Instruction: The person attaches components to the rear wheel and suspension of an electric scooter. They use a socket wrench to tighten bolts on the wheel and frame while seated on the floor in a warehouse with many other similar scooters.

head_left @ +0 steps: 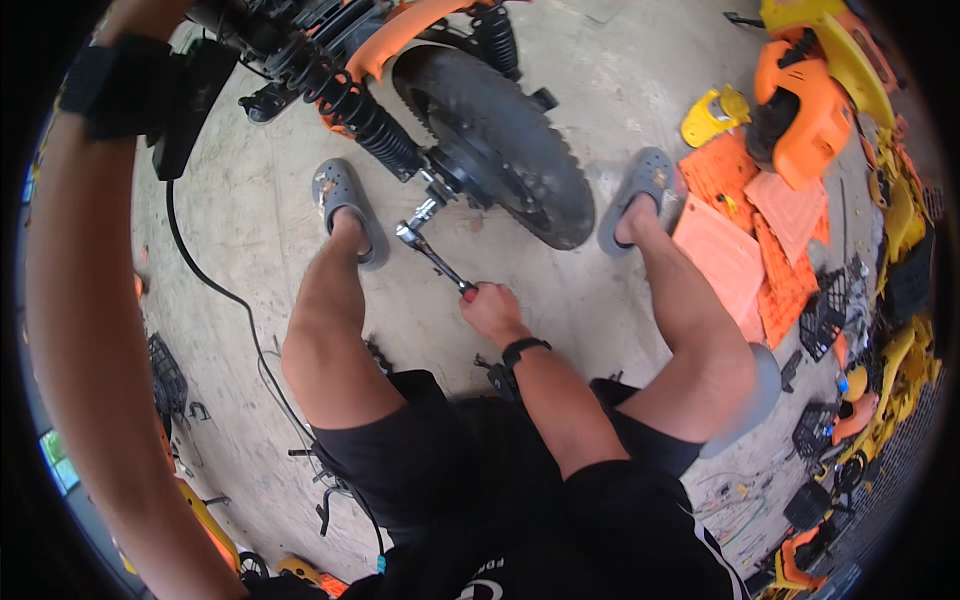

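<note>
My right hand point(495, 313) is closed around the handle of a ratchet wrench point(440, 265). From the wrench's head a shiny socket point(426, 209) points at the axle end, at the hub of a wheel with a black knobby tire point(545, 165); whether it is fully seated I cannot tell. The wheel sits between black coil-spring shock absorbers point(365, 125), under an orange fender point(400, 35). My left forearm point(85, 300) runs up the left side, with a black device strapped at the wrist. The left hand itself is beyond the top edge.
My feet in grey clogs point(350, 205) stand either side of the wheel. Orange panels point(720, 250), an orange fairing point(800, 110) and a yellow part point(715, 115) lie on the right. A black cable point(215, 285) hangs along the left. Several yellow parts and black baskets line the far right.
</note>
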Demonstrator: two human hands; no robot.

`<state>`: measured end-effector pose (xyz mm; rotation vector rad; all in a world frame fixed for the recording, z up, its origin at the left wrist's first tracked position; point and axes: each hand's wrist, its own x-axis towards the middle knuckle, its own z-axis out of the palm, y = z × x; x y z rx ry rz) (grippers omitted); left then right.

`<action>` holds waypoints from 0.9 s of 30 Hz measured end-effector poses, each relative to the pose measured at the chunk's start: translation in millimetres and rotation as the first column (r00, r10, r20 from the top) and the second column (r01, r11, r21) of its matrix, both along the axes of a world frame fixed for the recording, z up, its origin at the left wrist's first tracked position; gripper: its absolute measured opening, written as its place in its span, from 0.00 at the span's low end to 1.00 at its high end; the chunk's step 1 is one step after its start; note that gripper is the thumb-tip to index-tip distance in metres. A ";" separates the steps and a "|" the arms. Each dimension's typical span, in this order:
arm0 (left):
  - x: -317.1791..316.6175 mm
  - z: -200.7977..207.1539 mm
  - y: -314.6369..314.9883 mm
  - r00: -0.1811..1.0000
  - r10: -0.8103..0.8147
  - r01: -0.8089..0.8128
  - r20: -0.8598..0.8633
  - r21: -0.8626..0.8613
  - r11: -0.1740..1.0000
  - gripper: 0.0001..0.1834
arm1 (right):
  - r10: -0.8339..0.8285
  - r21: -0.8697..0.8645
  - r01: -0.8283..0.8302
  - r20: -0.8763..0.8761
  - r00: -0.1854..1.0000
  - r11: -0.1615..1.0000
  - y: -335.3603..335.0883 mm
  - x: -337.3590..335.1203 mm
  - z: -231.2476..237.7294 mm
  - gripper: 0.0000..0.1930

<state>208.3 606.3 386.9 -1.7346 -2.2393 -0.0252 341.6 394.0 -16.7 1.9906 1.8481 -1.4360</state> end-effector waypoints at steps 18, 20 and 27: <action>-29.2 6.0 -2.1 0.983 -0.184 0.185 -0.022 0.074 0.980 0.32 | 0.053 0.095 -0.046 -0.065 0.997 0.994 -26.5 2.2 -15.4 0.15; -57.4 -4.1 19.7 0.933 -0.292 0.325 -0.209 0.142 0.935 0.34 | 0.046 0.084 -0.041 -0.062 0.997 0.996 0.0 1.6 -1.4 0.15; -56.3 -4.6 13.9 0.935 -0.278 0.306 -0.218 0.106 0.946 0.35 | -0.003 0.106 0.009 -0.056 0.998 0.994 -13.0 -10.8 4.2 0.15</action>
